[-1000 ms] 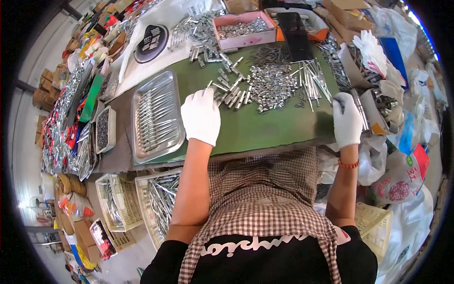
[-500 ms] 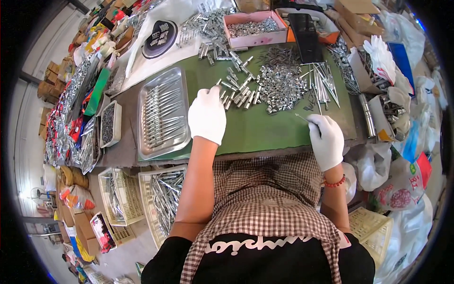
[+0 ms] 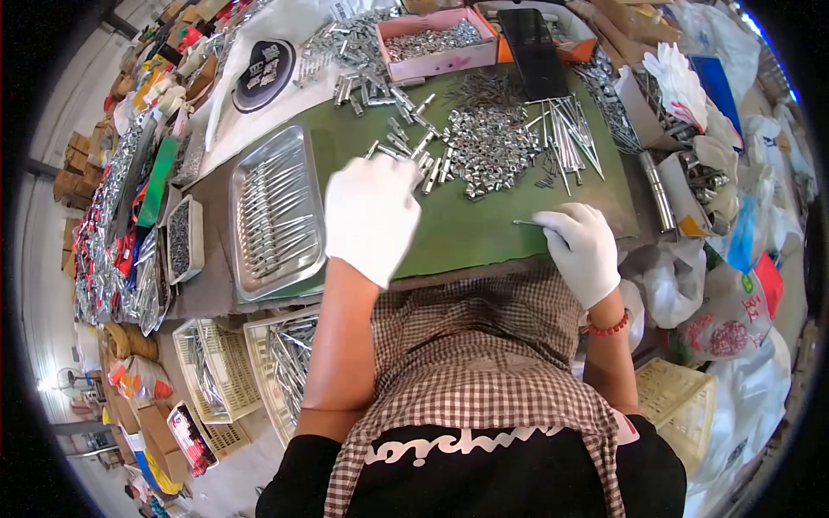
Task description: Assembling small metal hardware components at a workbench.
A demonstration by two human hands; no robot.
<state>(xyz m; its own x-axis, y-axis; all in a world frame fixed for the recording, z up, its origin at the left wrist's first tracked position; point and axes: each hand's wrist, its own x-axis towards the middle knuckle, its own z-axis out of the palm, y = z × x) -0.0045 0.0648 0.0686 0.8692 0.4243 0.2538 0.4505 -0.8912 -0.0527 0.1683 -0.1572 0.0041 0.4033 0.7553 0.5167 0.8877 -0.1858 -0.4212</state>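
Note:
My left hand (image 3: 371,223), in a white glove, is at the near edge of a group of short silver metal tubes (image 3: 434,173). Its fingers bend down among the tubes, and their tips are hidden behind the back of the hand. My right hand (image 3: 584,252), also gloved, is closed in a pinch over the green mat (image 3: 466,231). From between its thumb and finger the tip of a thin metal rod (image 3: 523,223) sticks out to the left. Small silver rings (image 3: 492,147) lie heaped beyond the hands, with longer pointed metal rods (image 3: 566,138) fanned out beside them.
Left of my left hand, a steel tray (image 3: 237,203) holds a row of metal rods. A pink box (image 3: 436,67) of small parts and a black phone-like slab (image 3: 533,56) lie at the back. Opened cartons (image 3: 643,108) line the right side; plastic crates (image 3: 216,367) stand below the table at left.
My left hand has shifted right across the near tubes, its fingers now bent further down. My right hand still pinches the rod, which has turned more level. The whole view has shifted slightly.

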